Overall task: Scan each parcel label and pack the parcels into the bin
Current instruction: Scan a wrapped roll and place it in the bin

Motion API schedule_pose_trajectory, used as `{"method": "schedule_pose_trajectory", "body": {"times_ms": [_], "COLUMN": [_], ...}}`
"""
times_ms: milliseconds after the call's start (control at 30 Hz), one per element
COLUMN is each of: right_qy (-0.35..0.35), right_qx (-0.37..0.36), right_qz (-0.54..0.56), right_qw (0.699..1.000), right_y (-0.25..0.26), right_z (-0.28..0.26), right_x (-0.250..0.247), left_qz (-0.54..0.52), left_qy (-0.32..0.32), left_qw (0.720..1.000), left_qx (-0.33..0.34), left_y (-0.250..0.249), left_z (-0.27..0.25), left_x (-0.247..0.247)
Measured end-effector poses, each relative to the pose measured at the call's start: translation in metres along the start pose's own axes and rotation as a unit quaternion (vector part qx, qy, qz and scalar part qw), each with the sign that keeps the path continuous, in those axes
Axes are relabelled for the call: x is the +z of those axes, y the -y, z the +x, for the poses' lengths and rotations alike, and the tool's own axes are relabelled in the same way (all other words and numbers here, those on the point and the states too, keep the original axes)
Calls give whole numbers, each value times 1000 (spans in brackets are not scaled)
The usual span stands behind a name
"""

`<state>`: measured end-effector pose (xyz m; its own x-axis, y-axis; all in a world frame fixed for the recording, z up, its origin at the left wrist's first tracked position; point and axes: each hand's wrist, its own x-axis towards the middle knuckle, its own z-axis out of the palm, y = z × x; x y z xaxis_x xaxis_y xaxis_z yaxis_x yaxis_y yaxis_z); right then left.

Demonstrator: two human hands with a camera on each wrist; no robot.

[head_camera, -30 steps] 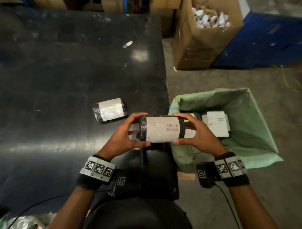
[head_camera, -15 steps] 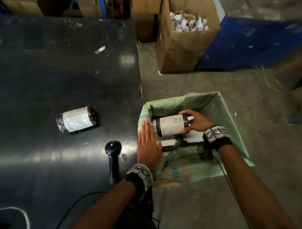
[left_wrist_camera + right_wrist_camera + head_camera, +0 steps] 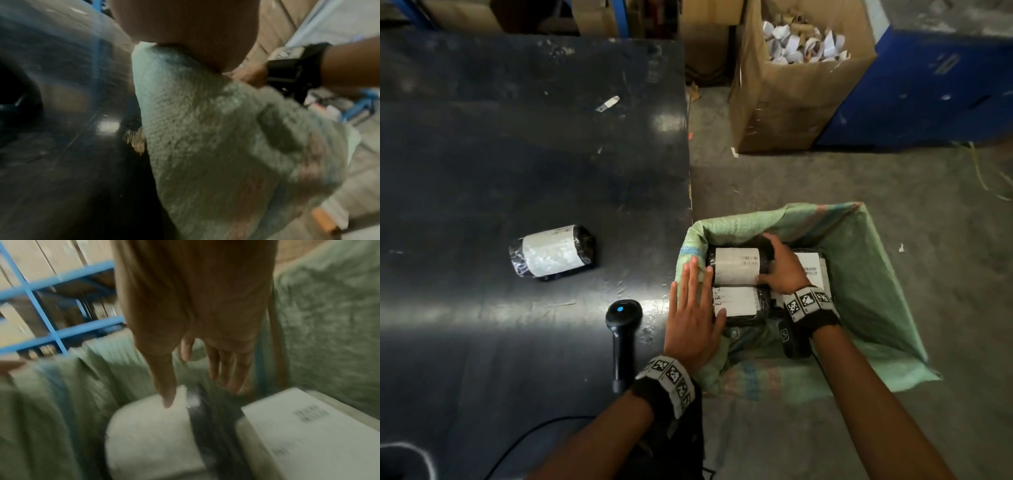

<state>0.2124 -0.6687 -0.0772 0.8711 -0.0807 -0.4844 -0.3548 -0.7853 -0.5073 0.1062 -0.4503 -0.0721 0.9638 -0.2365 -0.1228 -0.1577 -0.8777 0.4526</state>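
The head view looks steeply down from above the table's (image 3: 524, 171) right edge, taking in the table and the green-lined bin (image 3: 876, 274) on the floor beside it. The left wrist view sits very close against the bin's liner (image 3: 205, 129) at that edge, blurred. The right wrist view looks down inside the bin (image 3: 329, 313) past the fingers (image 3: 230, 369). All three share the bin

Parcel labels (image 3: 737, 270): print illegible.
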Motion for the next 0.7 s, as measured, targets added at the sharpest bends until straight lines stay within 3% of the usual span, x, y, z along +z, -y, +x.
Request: {"method": "schedule_pose_trajectory", "body": {"times_ms": [100, 233, 333, 433, 567, 700], "right_qy": [-92, -163, -108, -40, 26, 60], "right_qx": [-25, -113, -151, -112, -29, 41], "right_qz": [4, 81, 148, 123, 86, 151], "right_qw": [995, 977, 972, 985, 996, 986], "right_y": [37, 104, 145, 164, 169, 158], "right_z": [-35, -99, -124, -129, -130, -129], "right_x": [-14, 5, 54, 121, 185, 212], "left_qz": [-108, -126, -99, -61, -48, -103], "left_qy": [-11, -80, -127, -129, -38, 52], "left_qw": [994, 989, 986, 983, 985, 977], "left_qx": [21, -7, -45, -115, -160, -182], "left_y": [24, 108, 186, 249, 316, 358], "left_z": [-3, 2, 9, 9, 15, 23], "left_x": [-25, -77, -117, -148, -168, -167]}}
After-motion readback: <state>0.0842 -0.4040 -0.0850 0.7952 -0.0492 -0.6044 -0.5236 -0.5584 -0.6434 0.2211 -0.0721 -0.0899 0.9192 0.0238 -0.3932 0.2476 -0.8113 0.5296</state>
